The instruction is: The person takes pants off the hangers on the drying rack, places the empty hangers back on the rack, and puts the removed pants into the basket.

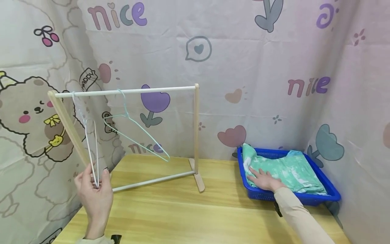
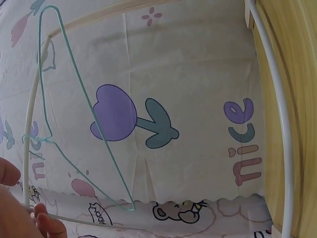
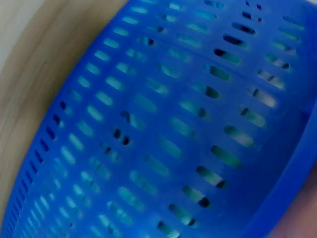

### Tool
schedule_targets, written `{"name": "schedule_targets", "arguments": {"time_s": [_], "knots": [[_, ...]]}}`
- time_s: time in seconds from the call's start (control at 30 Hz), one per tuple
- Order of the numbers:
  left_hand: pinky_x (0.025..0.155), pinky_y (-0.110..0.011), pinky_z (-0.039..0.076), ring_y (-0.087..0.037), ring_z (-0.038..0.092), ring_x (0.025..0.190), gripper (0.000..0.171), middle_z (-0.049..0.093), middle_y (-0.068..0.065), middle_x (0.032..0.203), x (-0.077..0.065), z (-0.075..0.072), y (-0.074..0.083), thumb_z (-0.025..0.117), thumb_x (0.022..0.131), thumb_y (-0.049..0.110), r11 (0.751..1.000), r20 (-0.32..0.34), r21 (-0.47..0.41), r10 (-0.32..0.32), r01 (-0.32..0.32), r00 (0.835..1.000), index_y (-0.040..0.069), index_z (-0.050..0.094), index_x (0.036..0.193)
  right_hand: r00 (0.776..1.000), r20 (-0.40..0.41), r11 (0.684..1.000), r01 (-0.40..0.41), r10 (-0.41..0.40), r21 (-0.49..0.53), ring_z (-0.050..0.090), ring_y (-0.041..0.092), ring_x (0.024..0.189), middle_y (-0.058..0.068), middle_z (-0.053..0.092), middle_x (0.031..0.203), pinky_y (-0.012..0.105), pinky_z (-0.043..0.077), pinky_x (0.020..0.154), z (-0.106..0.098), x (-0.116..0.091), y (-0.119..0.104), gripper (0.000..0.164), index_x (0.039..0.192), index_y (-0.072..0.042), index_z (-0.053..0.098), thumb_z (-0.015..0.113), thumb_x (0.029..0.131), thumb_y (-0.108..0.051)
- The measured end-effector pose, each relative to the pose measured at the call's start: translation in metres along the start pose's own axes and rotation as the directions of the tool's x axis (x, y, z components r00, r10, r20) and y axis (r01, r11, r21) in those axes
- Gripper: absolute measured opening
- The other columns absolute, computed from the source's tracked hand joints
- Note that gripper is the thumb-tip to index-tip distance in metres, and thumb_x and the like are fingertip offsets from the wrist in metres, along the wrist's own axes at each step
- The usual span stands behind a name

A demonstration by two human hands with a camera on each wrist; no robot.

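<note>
On the left, my left hand (image 1: 93, 195) pinches the lower end of a white clothes hanger (image 1: 96, 149) that hooks over the top bar of a small wooden rack (image 1: 196, 128). A mint-green hanger (image 1: 149, 135) hangs from the same bar, to the right of the white one. My right hand (image 1: 265, 180) rests, fingers spread, on the left part of a folded green-and-white tie-dye cloth (image 1: 289, 171). This cloth lies in a blue plastic basket (image 1: 330, 194). The right wrist view is mostly filled by the basket's slotted side (image 3: 148, 104).
The rack and basket stand on a wood-grain table (image 1: 213, 217). A patterned curtain (image 1: 259, 67) encloses the back and both sides. The rack's lower bar (image 1: 152, 181) runs just above the tabletop. A light-blue piece of fabric (image 1: 295, 153) shows at the basket's back.
</note>
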State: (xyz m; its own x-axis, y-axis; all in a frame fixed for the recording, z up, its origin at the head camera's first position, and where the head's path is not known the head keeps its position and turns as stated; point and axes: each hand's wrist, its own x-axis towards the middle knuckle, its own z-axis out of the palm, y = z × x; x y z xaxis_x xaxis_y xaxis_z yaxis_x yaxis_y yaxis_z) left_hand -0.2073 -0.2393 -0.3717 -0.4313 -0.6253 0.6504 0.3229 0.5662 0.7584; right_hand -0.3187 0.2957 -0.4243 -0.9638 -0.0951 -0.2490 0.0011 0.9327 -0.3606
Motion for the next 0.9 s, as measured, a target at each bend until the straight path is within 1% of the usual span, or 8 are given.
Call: {"name": "schedule_targets", "arguments": {"time_s": [0.17, 0.3, 0.37, 0.47, 0.63, 0.73, 0.83, 0.9], "knots": [[0.057, -0.005, 0.036, 0.004, 0.045, 0.071, 0.056, 0.034, 0.023, 0.114, -0.002, 0.001, -0.001, 0.065, 0.091, 0.011, 1.000, 0.015, 0.000, -0.005, 0.005, 1.000, 0.016, 0.049, 0.145, 1.000, -0.028, 1.000, 0.009, -0.010, -0.025, 0.004, 0.062, 0.140, 0.032, 0.011, 0.158, 0.087, 0.002, 0.096, 0.001, -0.001, 0.002, 0.077, 0.158, -0.020, 0.018, 0.029, 0.098, -0.067], [0.058, -0.006, 0.036, 0.002, 0.044, 0.075, 0.061, 0.035, 0.022, 0.116, -0.002, 0.002, -0.002, 0.065, 0.092, 0.012, 1.000, 0.039, 0.016, -0.015, 0.014, 0.999, 0.016, 0.042, 0.149, 0.989, -0.132, 0.996, 0.062, -0.069, -0.059, 0.022, 0.059, 0.138, 0.031, 0.027, 0.154, 0.084, 0.017, 0.098, 0.002, 0.002, 0.004, 0.071, 0.155, -0.016, 0.029, 0.034, 0.100, -0.060], [0.057, -0.005, 0.036, 0.002, 0.045, 0.076, 0.063, 0.035, 0.020, 0.115, -0.003, 0.003, -0.003, 0.064, 0.093, 0.012, 0.999, 0.062, 0.010, -0.036, 0.035, 0.997, 0.016, 0.038, 0.150, 0.971, -0.209, 0.992, 0.105, -0.116, -0.064, 0.032, 0.054, 0.136, 0.029, 0.037, 0.150, 0.077, 0.027, 0.099, 0.004, 0.003, 0.003, 0.065, 0.152, -0.012, 0.037, 0.040, 0.101, -0.053], [0.055, -0.006, 0.036, 0.002, 0.046, 0.077, 0.068, 0.036, 0.016, 0.113, -0.006, 0.004, -0.005, 0.063, 0.092, 0.009, 0.997, 0.102, -0.019, -0.073, 0.075, 0.992, 0.015, 0.032, 0.152, 0.930, -0.323, 0.984, 0.169, -0.175, -0.047, 0.043, 0.049, 0.132, 0.025, 0.047, 0.145, 0.067, 0.037, 0.101, 0.007, 0.004, -0.001, 0.054, 0.146, -0.006, 0.045, 0.047, 0.102, -0.037], [0.050, -0.010, 0.038, 0.004, 0.048, 0.071, 0.055, 0.037, 0.016, 0.108, -0.012, 0.009, -0.006, 0.062, 0.092, 0.008, 0.992, 0.161, -0.021, -0.116, 0.121, 0.980, 0.008, 0.039, 0.142, 0.874, -0.437, 0.974, 0.221, -0.215, -0.038, 0.048, 0.047, 0.128, 0.025, 0.051, 0.141, 0.062, 0.040, 0.103, 0.010, 0.004, -0.017, 0.049, 0.144, -0.002, 0.046, 0.049, 0.102, -0.026], [0.050, -0.011, 0.039, 0.006, 0.048, 0.075, 0.056, 0.040, 0.012, 0.113, -0.016, 0.014, -0.008, 0.063, 0.092, 0.009, 0.993, 0.195, 0.016, -0.119, 0.118, 0.973, 0.008, 0.037, 0.142, 0.862, -0.454, 0.973, 0.218, -0.227, -0.073, 0.047, 0.046, 0.129, 0.025, 0.050, 0.142, 0.062, 0.040, 0.102, 0.014, 0.003, -0.028, 0.049, 0.145, -0.004, 0.045, 0.048, 0.102, -0.029], [0.054, -0.010, 0.040, 0.003, 0.047, 0.083, 0.064, 0.043, -0.001, 0.121, -0.019, 0.018, -0.009, 0.062, 0.093, 0.010, 0.995, 0.227, 0.031, -0.103, 0.099, 0.968, 0.010, 0.030, 0.149, 0.856, -0.455, 0.969, 0.217, -0.245, -0.114, 0.046, 0.047, 0.130, 0.027, 0.047, 0.143, 0.064, 0.040, 0.101, 0.019, 0.000, -0.039, 0.051, 0.145, -0.005, 0.046, 0.049, 0.102, -0.032], [0.055, -0.010, 0.041, 0.000, 0.047, 0.087, 0.065, 0.044, -0.008, 0.126, -0.022, 0.022, -0.009, 0.061, 0.094, 0.012, 0.992, 0.254, 0.028, -0.125, 0.122, 0.959, 0.012, 0.027, 0.149, 0.855, -0.450, 0.966, 0.218, -0.257, -0.138, 0.044, 0.048, 0.131, 0.030, 0.045, 0.144, 0.066, 0.039, 0.101, 0.022, -0.003, -0.048, 0.051, 0.144, -0.005, 0.047, 0.049, 0.102, -0.034]]}}
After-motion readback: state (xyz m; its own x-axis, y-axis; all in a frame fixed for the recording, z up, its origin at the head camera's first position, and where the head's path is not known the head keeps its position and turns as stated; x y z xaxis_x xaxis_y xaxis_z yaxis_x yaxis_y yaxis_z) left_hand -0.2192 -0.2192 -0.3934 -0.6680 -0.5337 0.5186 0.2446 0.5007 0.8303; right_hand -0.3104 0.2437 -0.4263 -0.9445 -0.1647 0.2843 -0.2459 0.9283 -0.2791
